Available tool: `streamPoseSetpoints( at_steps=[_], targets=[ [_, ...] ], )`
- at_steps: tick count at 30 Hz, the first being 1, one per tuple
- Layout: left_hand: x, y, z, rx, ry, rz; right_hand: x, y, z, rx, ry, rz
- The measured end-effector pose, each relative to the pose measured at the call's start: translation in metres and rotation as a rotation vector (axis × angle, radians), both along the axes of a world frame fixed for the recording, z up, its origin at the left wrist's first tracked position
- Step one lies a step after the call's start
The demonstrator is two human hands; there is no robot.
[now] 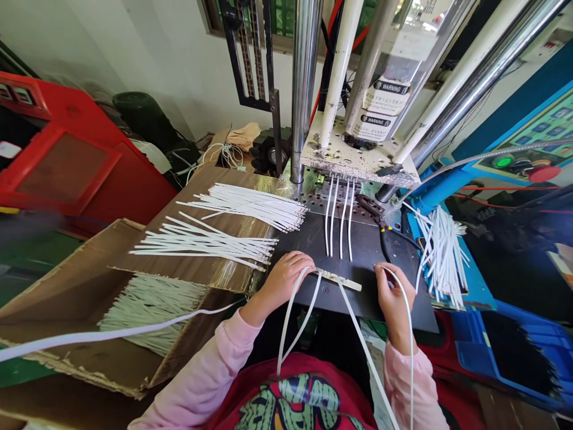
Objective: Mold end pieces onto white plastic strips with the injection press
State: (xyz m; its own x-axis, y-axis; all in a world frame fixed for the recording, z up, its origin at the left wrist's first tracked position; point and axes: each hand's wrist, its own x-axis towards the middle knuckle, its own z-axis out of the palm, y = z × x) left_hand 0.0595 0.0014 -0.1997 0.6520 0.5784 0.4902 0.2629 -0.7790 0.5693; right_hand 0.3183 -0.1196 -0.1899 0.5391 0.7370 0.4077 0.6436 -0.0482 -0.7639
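My left hand [290, 273] is closed at the left end of a narrow pale metal strip [353, 283], its fingertips pinching the end of a white cable [289, 316]. Two more white cables run from the strip towards my body; one is this slanting cable [358, 322]. To the right of the strip, my right hand [394, 292] pinches the tip of another white cable [410, 325], which hangs down over my wrist. Beyond my hands, several white cables [342, 221] stick out of the mould [340, 190] beneath the press plate [358, 158].
Two bundles of white cables [210, 242] lie on a brown board [224, 275] at left, above a cardboard box [98, 373] full of more. Pliers [372, 209] rest beside the mould. Another cable pile [443, 257] and a control panel [528, 155] are at right.
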Motion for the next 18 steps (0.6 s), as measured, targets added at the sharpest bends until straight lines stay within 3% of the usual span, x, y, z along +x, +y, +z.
streamPoseSetpoints(
  at_steps=[4,7,13,18],
  targets=[
    [0.000,-0.001,-0.001,0.045,0.039,0.048,-0.016,0.001,0.011,-0.068,-0.128,0.289],
    [0.000,-0.002,0.001,0.086,0.106,0.051,-0.030,0.004,0.016,-0.119,-0.145,0.424],
    [0.000,-0.002,0.006,0.113,0.167,0.047,-0.039,0.005,0.020,-0.195,-0.150,0.473],
    [0.001,0.001,0.005,0.047,0.042,0.057,-0.038,0.003,0.018,-0.227,-0.150,0.417]
  ],
)
